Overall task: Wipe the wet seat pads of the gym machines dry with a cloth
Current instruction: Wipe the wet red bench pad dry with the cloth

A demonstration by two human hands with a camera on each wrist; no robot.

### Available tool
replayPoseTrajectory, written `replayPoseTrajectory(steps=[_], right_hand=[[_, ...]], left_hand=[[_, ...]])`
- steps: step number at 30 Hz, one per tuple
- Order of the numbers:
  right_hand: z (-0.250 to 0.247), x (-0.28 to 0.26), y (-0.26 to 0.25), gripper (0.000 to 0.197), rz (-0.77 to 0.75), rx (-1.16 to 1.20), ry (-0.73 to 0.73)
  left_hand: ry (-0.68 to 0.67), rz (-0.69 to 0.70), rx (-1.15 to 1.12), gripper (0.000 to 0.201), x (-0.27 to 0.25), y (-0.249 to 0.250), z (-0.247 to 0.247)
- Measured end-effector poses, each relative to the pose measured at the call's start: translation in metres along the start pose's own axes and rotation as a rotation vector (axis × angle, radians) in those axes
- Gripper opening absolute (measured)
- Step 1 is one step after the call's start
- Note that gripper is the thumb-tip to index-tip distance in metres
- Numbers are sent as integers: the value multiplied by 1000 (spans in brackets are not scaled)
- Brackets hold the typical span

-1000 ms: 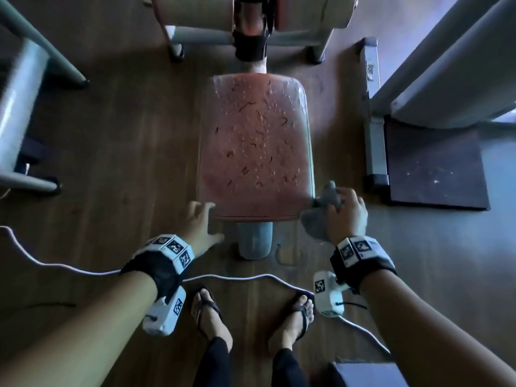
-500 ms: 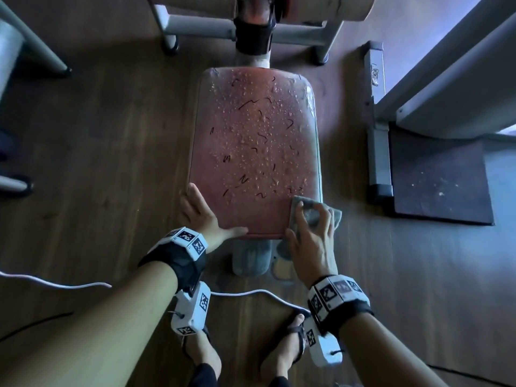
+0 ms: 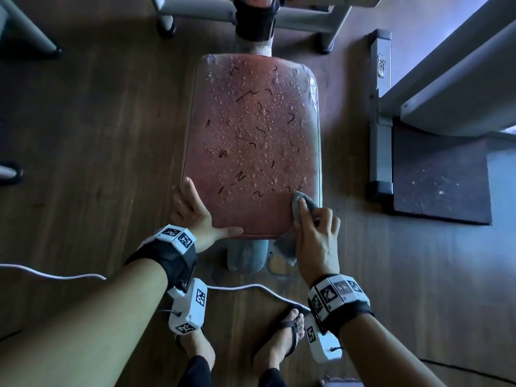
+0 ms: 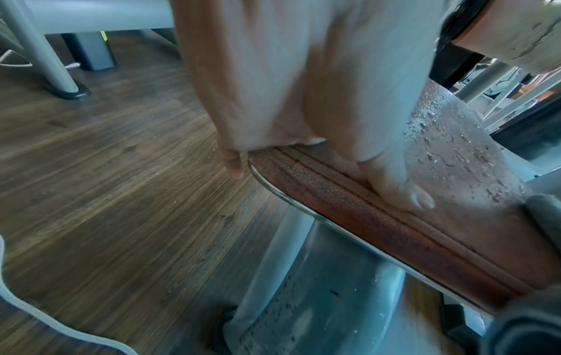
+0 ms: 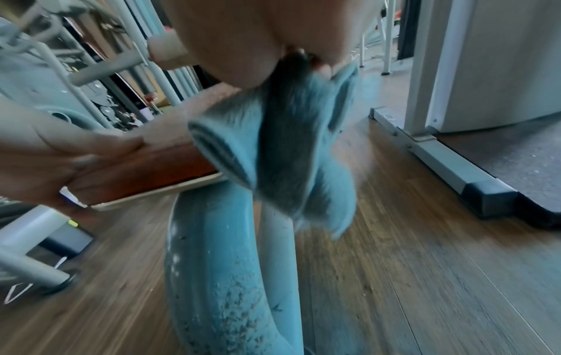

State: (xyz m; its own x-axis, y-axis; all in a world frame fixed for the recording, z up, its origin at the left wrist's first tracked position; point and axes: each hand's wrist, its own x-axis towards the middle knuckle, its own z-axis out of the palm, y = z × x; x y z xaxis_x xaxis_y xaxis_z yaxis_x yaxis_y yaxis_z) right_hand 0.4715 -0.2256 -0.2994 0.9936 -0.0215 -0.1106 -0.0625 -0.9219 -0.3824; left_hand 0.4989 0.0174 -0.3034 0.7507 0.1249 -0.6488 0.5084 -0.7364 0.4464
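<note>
A red seat pad (image 3: 251, 141) covered in water drops and dark squiggly marks stands on a grey post (image 3: 245, 256). My left hand (image 3: 195, 216) holds the pad's near-left corner, fingers along the left edge and thumb along the front edge (image 4: 394, 187). My right hand (image 3: 312, 227) presses a grey cloth (image 3: 303, 203) onto the pad's near-right corner; part of the cloth (image 5: 288, 153) hangs down over the front edge. The strip of pad nearest me looks free of drops.
Wooden floor all round. A white cable (image 3: 245, 287) runs across the floor by my sandalled feet (image 3: 287, 336). A grey machine frame (image 3: 379, 113) and a dark mat (image 3: 441, 174) lie to the right; more frame legs (image 3: 164, 23) stand behind the seat.
My view has moved closer to the seat. The right hand brought the cloth from the pad's right side up onto its near-right corner. The left hand slid further along the left edge.
</note>
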Motion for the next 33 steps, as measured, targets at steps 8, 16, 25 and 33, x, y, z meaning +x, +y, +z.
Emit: replayPoseTrajectory(steps=[8, 16, 25, 33], right_hand=[[-4, -8, -11, 60, 69, -187, -41], [-2, 5, -24, 61, 121, -73, 12], [-12, 2, -7, 66, -70, -99, -67], [-13, 32, -1, 53, -42, -95, -44]], left_hand=[[-22, -10, 2, 158, -1, 2, -3], [8, -4, 13, 162, 2, 1, 0], [30, -6, -23, 163, -2, 2, -1], [68, -5, -4, 162, 0, 2, 3]])
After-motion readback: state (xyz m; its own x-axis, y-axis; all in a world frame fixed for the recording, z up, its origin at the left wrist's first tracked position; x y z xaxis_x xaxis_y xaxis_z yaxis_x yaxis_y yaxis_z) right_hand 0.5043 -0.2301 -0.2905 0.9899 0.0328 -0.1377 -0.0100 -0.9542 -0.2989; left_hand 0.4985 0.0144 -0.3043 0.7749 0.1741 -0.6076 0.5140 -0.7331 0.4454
